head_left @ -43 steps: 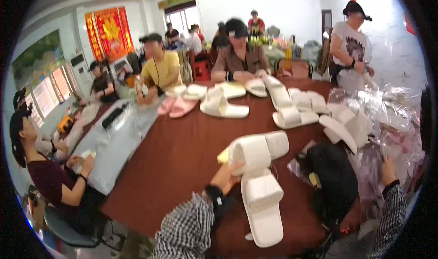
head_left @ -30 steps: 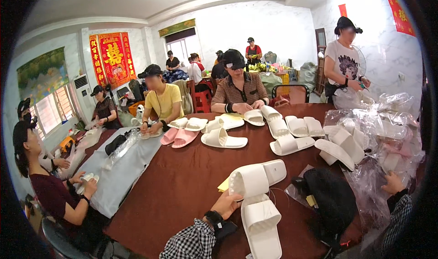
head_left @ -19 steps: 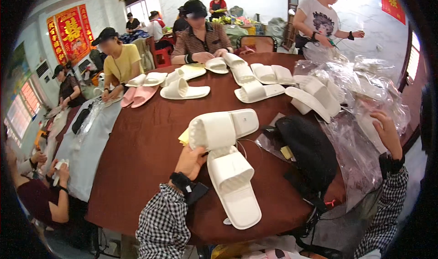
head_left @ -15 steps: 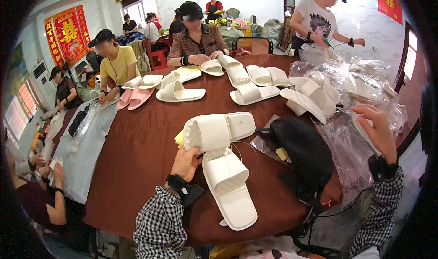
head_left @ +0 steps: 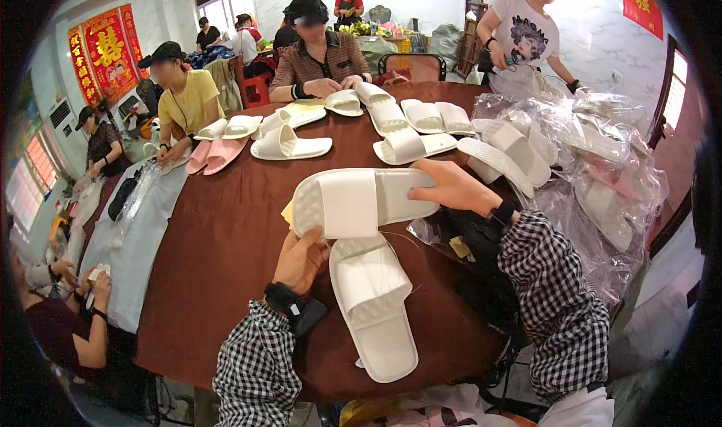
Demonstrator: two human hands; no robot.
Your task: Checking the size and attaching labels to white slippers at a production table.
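Observation:
A white slide slipper [head_left: 350,203] is stretched sideways between my two hands. My left hand [head_left: 299,263] grips its toe end, thumb on top. My right hand [head_left: 456,187] pinches the heel end, thumb above and fingers beyond the sole. Just below, a second white slipper [head_left: 374,307] points heel toward me, its toe end meeting the edge of the held one. A thin thread or wire loops beside it. Yellow paper [head_left: 287,214] shows behind the held slipper's toe.
More white slippers [head_left: 402,147] and a pink pair [head_left: 216,154] lie across the brown tablecloth [head_left: 218,254]. Clear plastic bags [head_left: 602,156] heap at the right. A black cloth item [head_left: 474,276] sits partly under my right arm. Several co-workers [head_left: 320,58] work around the table.
My right hand has come in from the far right and taken hold of the slipper's heel end. The held slipper has shifted slightly left; my left hand keeps its grip.

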